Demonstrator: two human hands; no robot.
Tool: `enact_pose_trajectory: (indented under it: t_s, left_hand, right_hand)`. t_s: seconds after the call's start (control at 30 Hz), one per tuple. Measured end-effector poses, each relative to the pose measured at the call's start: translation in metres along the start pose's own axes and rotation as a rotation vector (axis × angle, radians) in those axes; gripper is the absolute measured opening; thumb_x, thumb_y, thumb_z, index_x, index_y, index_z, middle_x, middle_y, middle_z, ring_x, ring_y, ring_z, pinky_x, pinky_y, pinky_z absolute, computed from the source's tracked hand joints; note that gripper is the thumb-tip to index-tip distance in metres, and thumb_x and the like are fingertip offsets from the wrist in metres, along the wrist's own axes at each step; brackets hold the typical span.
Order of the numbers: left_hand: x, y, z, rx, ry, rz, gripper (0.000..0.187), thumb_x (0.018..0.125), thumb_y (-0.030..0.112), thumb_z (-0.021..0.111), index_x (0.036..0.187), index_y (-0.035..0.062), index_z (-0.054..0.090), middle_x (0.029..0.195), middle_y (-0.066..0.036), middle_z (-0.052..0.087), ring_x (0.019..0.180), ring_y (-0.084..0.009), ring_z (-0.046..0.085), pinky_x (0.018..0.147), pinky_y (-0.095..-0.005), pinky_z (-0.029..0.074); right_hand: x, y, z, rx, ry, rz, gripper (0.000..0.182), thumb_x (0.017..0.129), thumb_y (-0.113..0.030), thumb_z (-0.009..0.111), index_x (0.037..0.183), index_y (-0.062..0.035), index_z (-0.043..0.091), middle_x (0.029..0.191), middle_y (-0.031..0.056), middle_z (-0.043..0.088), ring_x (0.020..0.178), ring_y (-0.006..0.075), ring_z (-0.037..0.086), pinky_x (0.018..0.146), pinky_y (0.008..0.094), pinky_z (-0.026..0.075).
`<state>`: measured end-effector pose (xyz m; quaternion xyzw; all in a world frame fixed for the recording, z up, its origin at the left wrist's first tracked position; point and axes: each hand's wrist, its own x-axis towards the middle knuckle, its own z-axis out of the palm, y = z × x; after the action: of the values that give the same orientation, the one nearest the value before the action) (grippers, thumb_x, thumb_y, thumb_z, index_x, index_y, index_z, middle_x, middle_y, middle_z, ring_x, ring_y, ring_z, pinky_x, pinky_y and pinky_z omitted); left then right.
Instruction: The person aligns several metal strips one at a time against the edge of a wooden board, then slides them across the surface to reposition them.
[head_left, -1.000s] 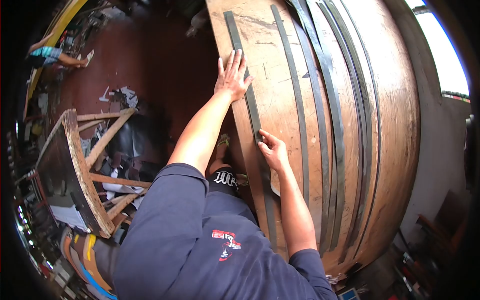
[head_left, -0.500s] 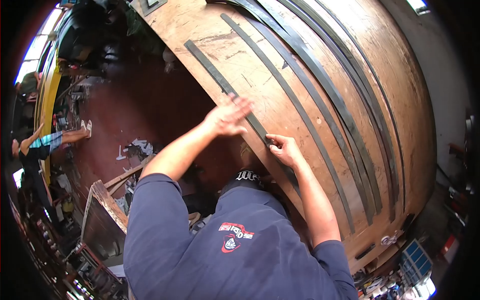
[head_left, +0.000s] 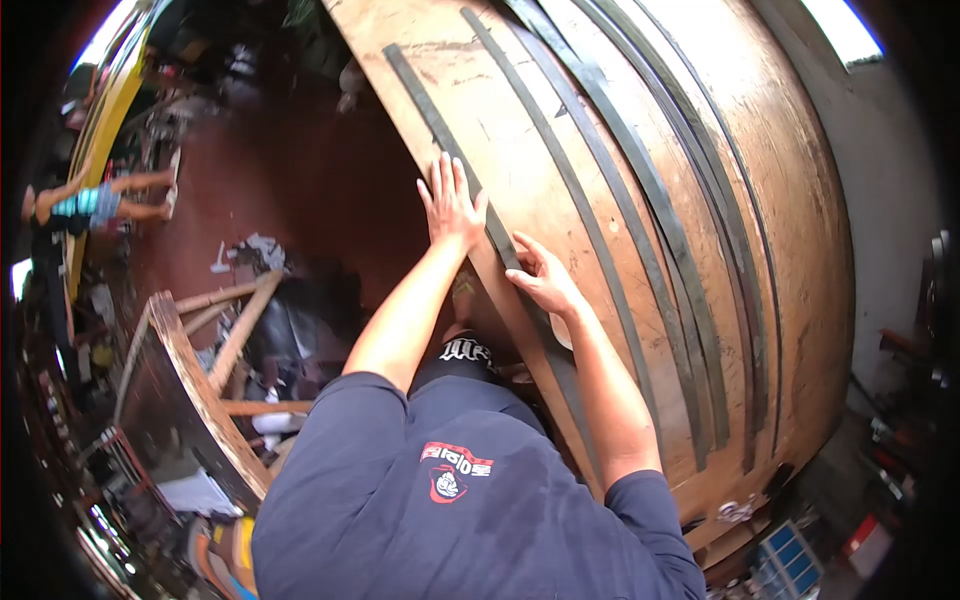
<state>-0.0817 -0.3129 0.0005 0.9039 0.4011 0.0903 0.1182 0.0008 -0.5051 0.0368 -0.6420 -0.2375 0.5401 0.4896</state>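
Observation:
A long, narrow dark strip (head_left: pixel 425 100) lies along the near edge of a wooden table (head_left: pixel 540 190). My left hand (head_left: pixel 455 205) is flat and palm down at that edge, fingers stretched out and apart, its thumb reaching the strip. Close by on the other side, my right hand (head_left: pixel 542 272) has its thumb at the strip and its index finger spread away from it. I see nothing held in either hand. Below the right wrist a pale rounded thing (head_left: pixel 561 331) shows in part; its kind I cannot make out.
More dark strips (head_left: pixel 560 150) run lengthwise across the table, several side by side. Left of the table a rough wooden frame (head_left: pixel 205 385) stands on the reddish floor (head_left: pixel 290 190). Another person (head_left: pixel 100 200) is at the far left. A blue-paned rack (head_left: pixel 790 558) stands lower right.
My left hand has come to rest flat at the table edge after a blurred motion. My right hand has loosened from a pinch on the strip, its fingers now apart. The camera view has shifted.

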Motion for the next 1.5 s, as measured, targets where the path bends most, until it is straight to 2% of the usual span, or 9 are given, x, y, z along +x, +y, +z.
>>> enact_pose_trajectory:
  t_s: [0.1,0.17,0.3,0.33,0.87,0.97,1.07,1.13,1.5]
  left_hand:
    - [0.004,0.003,-0.004,-0.004,0.024,-0.042,0.073,0.095,0.043,0.049,0.150,0.0006,0.027,0.161,-0.015,0.015,0.150,-0.0288,0.008,0.118,-0.0575,0.007]
    - [0.005,0.003,-0.003,0.023,-0.013,-0.073,0.073,0.095,0.045,0.048,0.151,0.0028,0.026,0.161,-0.014,0.014,0.150,-0.0272,0.008,0.118,-0.0561,0.007]
    - [0.003,0.006,-0.004,0.078,-0.016,-0.100,0.072,0.098,0.047,0.043,0.153,0.0060,0.021,0.162,-0.010,0.010,0.150,-0.0252,0.005,0.120,-0.0510,0.006]
    - [0.003,0.007,-0.006,0.108,-0.035,-0.101,0.071,0.099,0.046,0.041,0.153,0.0064,0.020,0.162,-0.010,0.009,0.150,-0.0244,0.004,0.120,-0.0504,0.005]
    - [0.003,0.006,-0.005,0.083,-0.021,-0.108,0.072,0.098,0.052,0.038,0.153,0.0074,0.022,0.163,-0.008,0.009,0.150,-0.0227,0.005,0.120,-0.0512,0.007]
    - [0.004,0.005,-0.005,0.105,-0.025,-0.101,0.072,0.098,0.051,0.039,0.153,0.0074,0.023,0.162,-0.009,0.010,0.150,-0.0229,0.006,0.120,-0.0510,0.007]
    - [0.003,0.005,-0.005,0.090,-0.007,-0.100,0.072,0.098,0.051,0.040,0.153,0.0073,0.024,0.162,-0.009,0.011,0.150,-0.0232,0.007,0.120,-0.0501,0.008]
    - [0.002,0.005,-0.003,0.083,0.009,-0.097,0.072,0.098,0.051,0.040,0.153,0.0073,0.024,0.162,-0.009,0.011,0.150,-0.0232,0.007,0.121,-0.0497,0.009]
    - [0.002,0.007,-0.005,0.092,0.003,-0.116,0.071,0.098,0.050,0.043,0.153,0.0097,0.023,0.162,-0.006,0.010,0.150,-0.0201,0.006,0.121,-0.0470,0.007]
  right_hand:
    - [-0.030,0.004,-0.008,0.048,-0.043,-0.045,0.075,0.086,-0.008,0.070,0.150,-0.0095,0.031,0.112,0.0163,0.064,0.101,0.0210,0.062,0.090,0.0323,0.051]
    - [-0.056,0.000,-0.015,-0.256,0.020,-0.065,0.076,0.085,-0.009,0.070,0.150,-0.0092,0.030,0.118,0.0228,0.063,0.108,0.0274,0.063,0.095,0.0365,0.051]
    - [-0.083,-0.007,-0.018,-0.324,-0.024,0.028,0.071,0.087,-0.004,0.066,0.149,-0.0090,0.033,0.105,0.0141,0.067,0.085,0.0188,0.063,0.081,0.0318,0.053]
    - [-0.081,0.006,-0.019,-0.285,-0.028,-0.020,0.069,0.087,-0.003,0.065,0.148,-0.0086,0.034,0.094,0.0094,0.067,0.075,0.0143,0.059,0.075,0.0297,0.052]
    - [-0.076,0.031,-0.019,-0.267,0.011,-0.049,0.063,0.086,-0.006,0.067,0.144,-0.0066,0.041,0.078,0.0035,0.059,0.070,0.0110,0.055,0.071,0.0268,0.049]
    - [-0.077,0.033,-0.018,-0.052,-0.032,-0.037,0.054,0.086,-0.002,0.064,0.138,-0.0063,0.049,0.081,0.0031,0.057,0.068,0.0099,0.053,0.069,0.0254,0.048]
    - [-0.078,0.033,-0.018,-0.137,0.001,0.004,0.044,0.086,0.000,0.063,0.129,-0.0054,0.059,0.082,0.0024,0.055,0.068,0.0092,0.050,0.067,0.0239,0.046]
    - [-0.077,0.040,-0.019,-0.285,0.029,-0.159,0.038,0.086,0.000,0.063,0.124,-0.0048,0.063,0.081,0.0022,0.053,0.069,0.0097,0.049,0.067,0.0236,0.045]
    - [-0.079,0.029,-0.012,-0.253,0.057,-0.073,0.036,0.087,-0.003,0.063,0.124,-0.0027,0.063,0.083,0.0037,0.057,0.073,0.0105,0.053,0.070,0.0246,0.047]
